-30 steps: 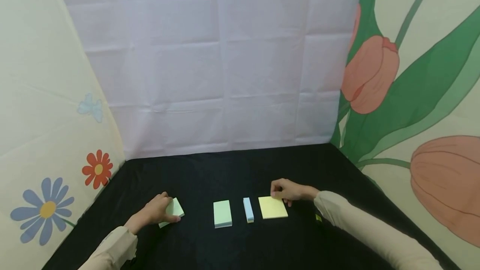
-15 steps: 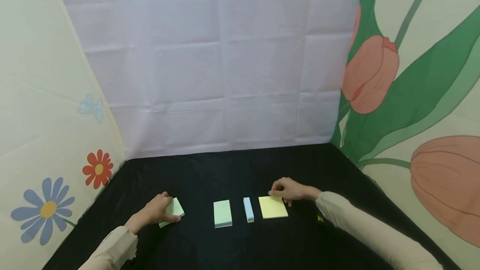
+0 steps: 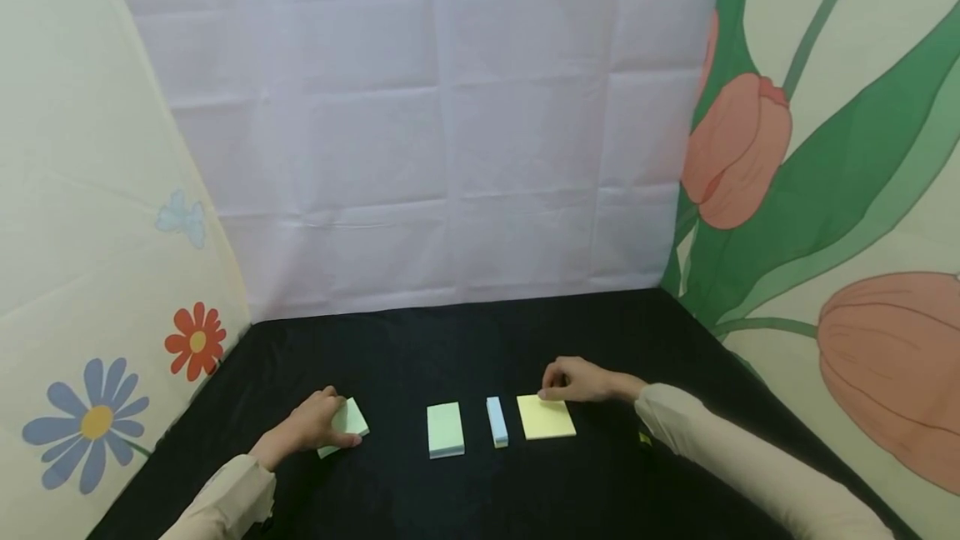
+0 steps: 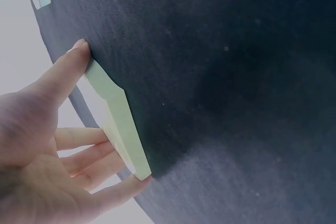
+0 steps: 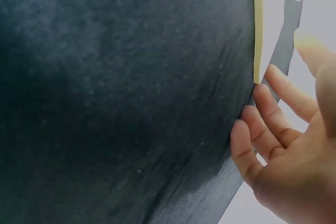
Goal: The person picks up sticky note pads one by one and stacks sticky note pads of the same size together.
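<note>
At the left, my left hand [image 3: 307, 423] holds a light green sticky note pad [image 3: 352, 418] lying tilted on the black cloth. In the left wrist view, the thumb is at one end of that green pad [image 4: 126, 129] and the fingertips are at the other end and underside. My right hand [image 3: 588, 380] is at the far right corner of a square yellow sticky note pad [image 3: 546, 423]. The right wrist view shows its fingers [image 5: 262, 129] loosely bent near the corner of the yellow pad [image 5: 258, 30], the thumb apart; contact is hard to tell.
Between the hands lie a green pad with a bluish lower layer [image 3: 446, 428] and a narrow blue pad [image 3: 497, 421]. Black cloth [image 3: 420, 498] covers the table. A white curtain [image 3: 450, 148] hangs behind, with flower-printed cloth on both sides.
My right hand has shifted slightly at the yellow pad's corner; its lower fingertips, seen earlier beside the pad, no longer show. My left hand and the pads stay in place.
</note>
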`<state>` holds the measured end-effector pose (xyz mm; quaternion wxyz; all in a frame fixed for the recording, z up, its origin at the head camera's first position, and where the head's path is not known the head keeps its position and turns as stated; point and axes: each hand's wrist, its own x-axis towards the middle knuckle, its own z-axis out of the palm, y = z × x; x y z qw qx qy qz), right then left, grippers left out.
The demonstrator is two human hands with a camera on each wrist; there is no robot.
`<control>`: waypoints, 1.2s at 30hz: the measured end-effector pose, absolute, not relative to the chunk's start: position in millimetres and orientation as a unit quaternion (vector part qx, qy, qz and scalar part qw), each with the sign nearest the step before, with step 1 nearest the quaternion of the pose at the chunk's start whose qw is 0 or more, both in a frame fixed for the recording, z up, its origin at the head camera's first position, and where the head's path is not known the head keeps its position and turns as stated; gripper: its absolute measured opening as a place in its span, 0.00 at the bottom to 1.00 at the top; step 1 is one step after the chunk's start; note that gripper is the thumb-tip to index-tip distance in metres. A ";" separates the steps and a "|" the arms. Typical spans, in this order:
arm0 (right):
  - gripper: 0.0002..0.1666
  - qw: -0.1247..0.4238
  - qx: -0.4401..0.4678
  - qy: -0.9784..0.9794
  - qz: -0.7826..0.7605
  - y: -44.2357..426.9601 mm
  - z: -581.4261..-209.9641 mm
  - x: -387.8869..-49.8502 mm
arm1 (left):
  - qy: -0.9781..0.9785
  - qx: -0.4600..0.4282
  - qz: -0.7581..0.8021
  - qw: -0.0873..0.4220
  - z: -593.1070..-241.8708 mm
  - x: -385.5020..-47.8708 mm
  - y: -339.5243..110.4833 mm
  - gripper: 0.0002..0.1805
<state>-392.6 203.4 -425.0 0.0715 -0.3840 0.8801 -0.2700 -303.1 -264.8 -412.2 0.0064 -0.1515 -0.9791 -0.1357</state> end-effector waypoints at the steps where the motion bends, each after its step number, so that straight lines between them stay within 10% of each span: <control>1: 0.09 0.069 -0.386 0.880 -0.269 203.9 -425.7 -392.7 | -0.979 -0.152 -0.135 0.006 -412.3 -302.8 -264.9 0.30; 36: 0.37 0.057 -0.401 0.899 -0.167 207.0 -415.4 -367.4 | -0.978 -0.151 -0.141 0.003 -411.7 -301.0 -267.0 0.28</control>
